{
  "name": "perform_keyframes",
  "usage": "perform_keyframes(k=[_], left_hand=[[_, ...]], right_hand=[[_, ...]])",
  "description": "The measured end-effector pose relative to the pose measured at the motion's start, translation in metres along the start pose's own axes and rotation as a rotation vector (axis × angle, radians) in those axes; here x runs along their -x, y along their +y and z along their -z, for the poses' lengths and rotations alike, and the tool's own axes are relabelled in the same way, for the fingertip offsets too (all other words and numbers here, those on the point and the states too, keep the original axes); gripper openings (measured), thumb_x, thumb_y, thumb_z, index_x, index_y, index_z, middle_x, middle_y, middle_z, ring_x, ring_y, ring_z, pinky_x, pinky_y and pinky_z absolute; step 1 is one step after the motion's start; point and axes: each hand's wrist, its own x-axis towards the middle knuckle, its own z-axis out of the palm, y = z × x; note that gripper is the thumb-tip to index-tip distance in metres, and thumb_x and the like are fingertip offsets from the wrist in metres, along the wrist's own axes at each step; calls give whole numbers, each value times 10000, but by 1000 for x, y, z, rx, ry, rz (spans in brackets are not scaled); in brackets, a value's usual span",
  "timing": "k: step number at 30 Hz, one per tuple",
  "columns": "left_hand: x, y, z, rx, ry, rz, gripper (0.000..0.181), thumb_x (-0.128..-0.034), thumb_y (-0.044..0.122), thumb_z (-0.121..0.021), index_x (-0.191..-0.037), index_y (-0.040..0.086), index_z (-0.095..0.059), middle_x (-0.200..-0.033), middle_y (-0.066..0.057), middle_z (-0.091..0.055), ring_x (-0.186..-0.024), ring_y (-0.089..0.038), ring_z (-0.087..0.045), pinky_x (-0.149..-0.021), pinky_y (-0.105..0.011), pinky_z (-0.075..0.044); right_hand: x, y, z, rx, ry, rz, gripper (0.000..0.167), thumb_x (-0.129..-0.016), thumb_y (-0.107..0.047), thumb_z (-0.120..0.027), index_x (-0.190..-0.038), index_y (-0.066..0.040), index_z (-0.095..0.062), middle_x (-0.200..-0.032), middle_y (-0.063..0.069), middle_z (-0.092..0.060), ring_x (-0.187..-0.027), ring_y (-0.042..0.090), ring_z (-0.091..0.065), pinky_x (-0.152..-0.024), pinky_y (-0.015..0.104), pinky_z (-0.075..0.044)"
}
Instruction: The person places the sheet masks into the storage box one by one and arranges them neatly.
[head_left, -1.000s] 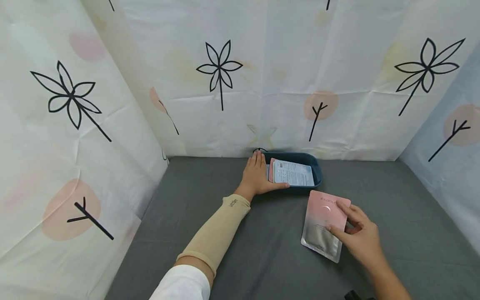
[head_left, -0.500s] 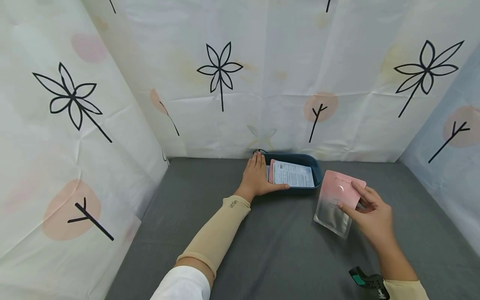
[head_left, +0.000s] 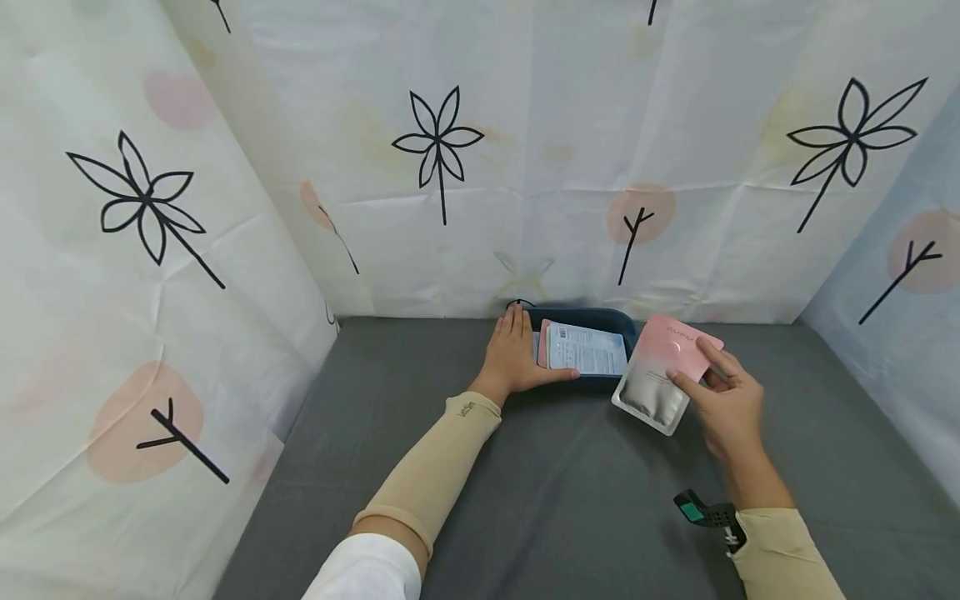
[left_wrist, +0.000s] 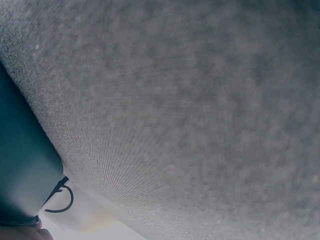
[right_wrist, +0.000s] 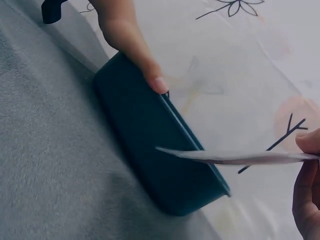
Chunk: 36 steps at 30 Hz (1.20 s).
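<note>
A dark blue plastic basket [head_left: 592,318] stands at the back of the grey cloth. My left hand [head_left: 513,358] rests over its left end, fingers stretched toward the far rim and thumb along the front rim. In my right hand [head_left: 726,404], thumb and fingers pinch a pink-and-silver face mask sachet [head_left: 666,367] by its right side. That sachet is held up at the basket's right front corner, covering part of it. The right wrist view shows the sachet [right_wrist: 250,159] edge-on, passing in front of the basket [right_wrist: 145,135]. Inside the basket lie a light blue printed sachet [head_left: 588,348] and a pink one, partly hidden.
A patterned white curtain [head_left: 525,167] hangs directly behind the basket and on both sides. Grey cloth [head_left: 570,500] covers the surface in front. A black strap with a green patch [head_left: 697,510] is on my right wrist.
My right hand has carried the pink sachet away from me, first rightward, then back left to the basket's right corner. My left hand has stayed on the basket.
</note>
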Motion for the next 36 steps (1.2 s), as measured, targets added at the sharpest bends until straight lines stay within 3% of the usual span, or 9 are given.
perform_keyframes(k=[3, 10, 12, 19, 23, 26, 28, 31, 36], left_hand=[[1, 0, 0, 1, -1, -1, 1440, -746, 1002, -530, -1691, -8, -128, -1790, -186, -100, -1680, -307, -77, -1361, -457, -121], [2, -1, 0, 9, -7, 11, 1435, -749, 1001, -528, -1694, -1, -126, -1794, -174, -86, -1681, -299, -67, -1360, -455, -125], [3, -1, 0, 6, -11, 10, 1436, -749, 1003, -523, -1694, 1, -121, -1794, -172, -82, -1682, -297, -59, -1360, -454, -123], [4, 1, 1, 11, 9, -11, 1422, -760, 995, -526, -1687, -16, -152, -1785, -193, -120, -1676, -317, -101, -1356, -470, -147], [4, 1, 3, 8, 8, -8, 1419, -762, 996, -520, -1685, -19, -154, -1784, -196, -124, -1675, -317, -109, -1356, -465, -150], [4, 1, 5, 12, 0, -3, 1423, -760, 993, -530, -1689, -12, -138, -1788, -188, -110, -1679, -306, -87, -1358, -459, -139], [3, 1, 6, 14, -7, 1, 1427, -756, 993, -534, -1691, -7, -128, -1790, -182, -101, -1681, -299, -73, -1360, -454, -125], [2, 0, 5, 13, -9, 3, 1429, -754, 992, -540, -1694, 0, -124, -1793, -175, -97, -1682, -294, -66, -1362, -450, -113], [2, -1, 4, 10, -4, 4, 1432, -748, 1002, -526, -1691, -8, -147, -1790, -179, -115, -1680, -298, -84, -1361, -444, -120]], right_hand=[[-6, 6, -4, -13, 18, -38, 734, -846, 191, -774, -1514, -36, -571, -1462, 27, -585, -1374, 199, -600, -833, 118, -578], [-18, 19, -10, 31, 71, -93, 752, -870, 116, -795, -1551, -63, -533, -1648, 181, -432, -1023, 15, -684, -765, 80, -560], [-21, 23, -11, 45, 98, -110, 759, -876, 106, -791, -1562, -67, -517, -1671, 193, -394, -1011, 18, -667, -757, 72, -552], [-26, 34, -15, 75, 201, -167, 786, -898, 22, -810, -1596, -63, -458, -1683, 184, -378, -1390, 235, -574, -918, 102, -534], [-26, 35, -19, 100, 186, -187, 793, -916, -15, -806, -1613, -55, -430, -1704, 174, -345, -1453, 293, -535, -898, 83, -526], [-24, 36, -22, 171, 129, -177, 804, -934, -49, -799, -1635, -78, -408, -1671, 161, -371, -1334, 205, -625, -835, 48, -527], [-23, 38, -24, 214, 94, -158, 804, -944, -63, -792, -1644, -94, -400, -1595, 142, -415, -1158, 91, -672, -786, 35, -523], [-22, 40, -25, 262, 67, -134, 802, -951, -71, -787, -1650, -125, -397, -1469, 101, -455, -918, -46, -621, -749, 41, -514], [-19, 41, -27, 299, 33, -148, 803, -974, -77, -755, -1668, -126, -354, -1525, 172, -433, -876, -87, -596, -736, 45, -516]])
